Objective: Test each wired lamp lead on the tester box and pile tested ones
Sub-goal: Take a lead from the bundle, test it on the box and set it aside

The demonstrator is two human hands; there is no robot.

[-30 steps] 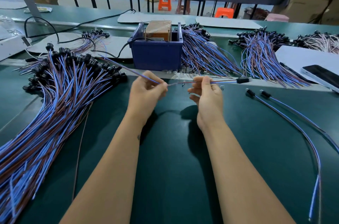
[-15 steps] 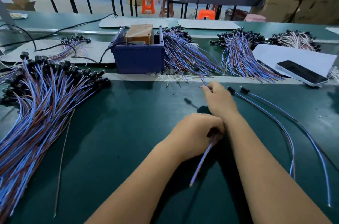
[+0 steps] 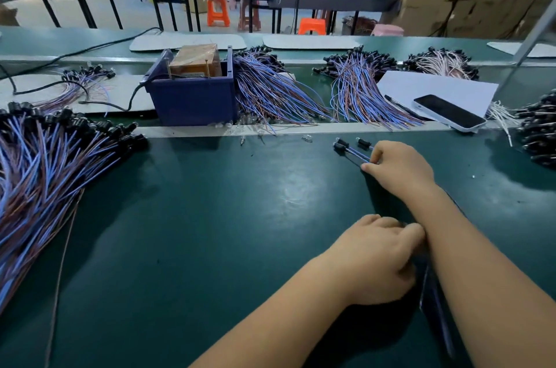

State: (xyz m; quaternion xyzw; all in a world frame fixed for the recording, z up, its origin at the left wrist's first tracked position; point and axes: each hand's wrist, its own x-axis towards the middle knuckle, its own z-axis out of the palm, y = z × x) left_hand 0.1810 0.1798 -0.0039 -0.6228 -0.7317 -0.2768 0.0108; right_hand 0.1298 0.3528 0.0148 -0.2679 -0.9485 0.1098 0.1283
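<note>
1. Head view: your right hand (image 3: pixel 400 169) lay on the green bench (image 3: pixel 240 217), well right of centre, fingers curled down onto the blue leads (image 3: pixel 356 154) just behind their black lamp ends; three such ends lay side by side on the bench, just left of your fingertips.
2. Whether that grip truly pinched the leads or only pressed them flat, the view did not show.
3. Your left hand (image 3: pixel 382 262) sat nearer you, tucked against your right forearm, fingers curled; the wires ran under the arm there, so I cannot tell what that grip held.
4. A dark stretch of wire (image 3: pixel 433 301) showed below your left hand, along the forearm's inner edge.
5. The tester box (image 3: pixel 192 87), a blue bin with a brown block inside and a black cable at its left, stood behind the bench's pale strip, left of centre.
6. A big fan of blue and brown leads, the left pile (image 3: pixel 51 169), lay on the bench's left side, well apart from both hands.
7. More bundles (image 3: pixel 276 93) lay right of the box.
8. A phone (image 3: pixel 449 111) lay on white paper (image 3: pixel 436 87), behind your right hand.
</note>
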